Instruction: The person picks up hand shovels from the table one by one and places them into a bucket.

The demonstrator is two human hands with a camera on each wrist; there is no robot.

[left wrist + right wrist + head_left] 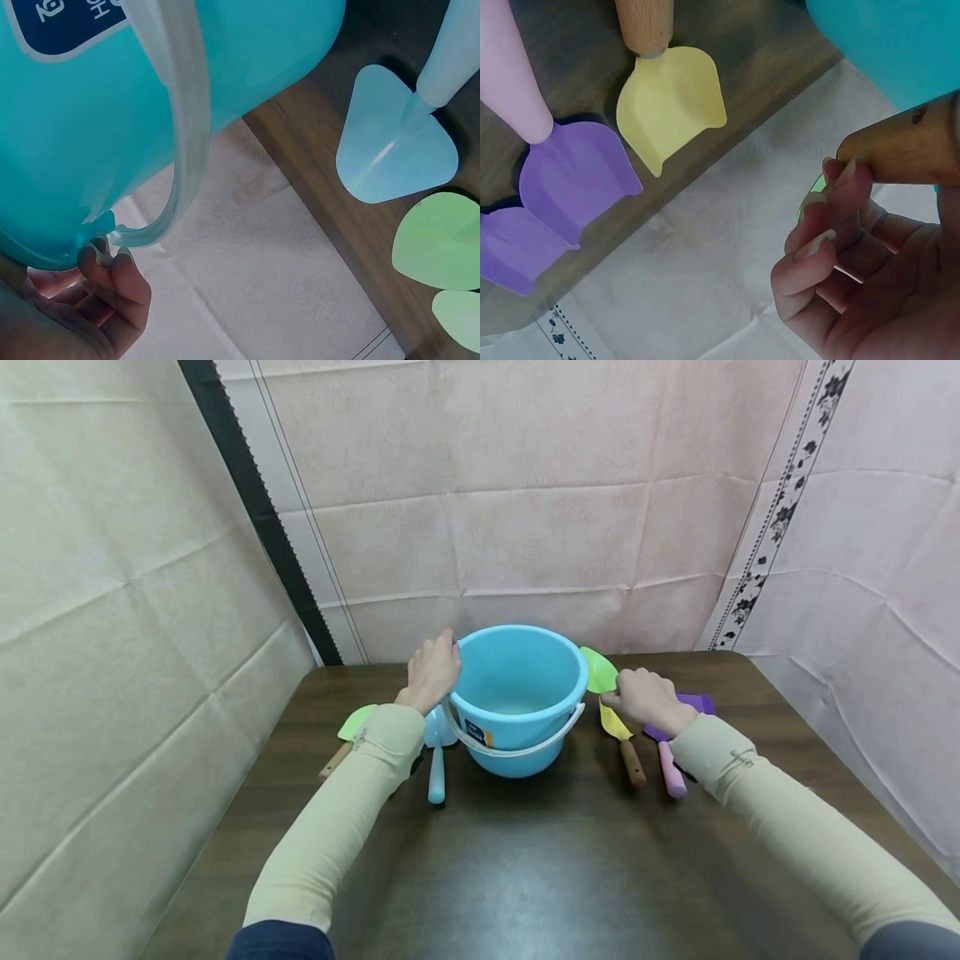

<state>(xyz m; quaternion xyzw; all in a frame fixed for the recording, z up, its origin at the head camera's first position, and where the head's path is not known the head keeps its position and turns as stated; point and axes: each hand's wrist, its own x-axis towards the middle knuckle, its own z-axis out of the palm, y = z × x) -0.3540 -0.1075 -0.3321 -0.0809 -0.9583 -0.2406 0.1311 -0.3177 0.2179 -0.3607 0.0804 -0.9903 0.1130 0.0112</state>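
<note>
A light blue bucket (517,731) with a white handle (487,750) stands slightly tilted at the table's far middle. My left hand (433,672) grips its rim on the left side. In the left wrist view, the fingertips (124,277) curl at the rim beside the handle's joint. My right hand (647,700), right of the bucket, holds a small shovel by its wooden handle (907,146). Its green blade (598,670) points toward the bucket's right side. Below that hand lies a yellow shovel (615,723) with a wooden handle.
Right of the yellow shovel lie purple shovels (577,176), one with a pink handle (671,770). To the bucket's left are a blue shovel (437,772) and green shovels (442,240). Cloth sheets (525,543) hang behind the brown table (510,868) and at both sides.
</note>
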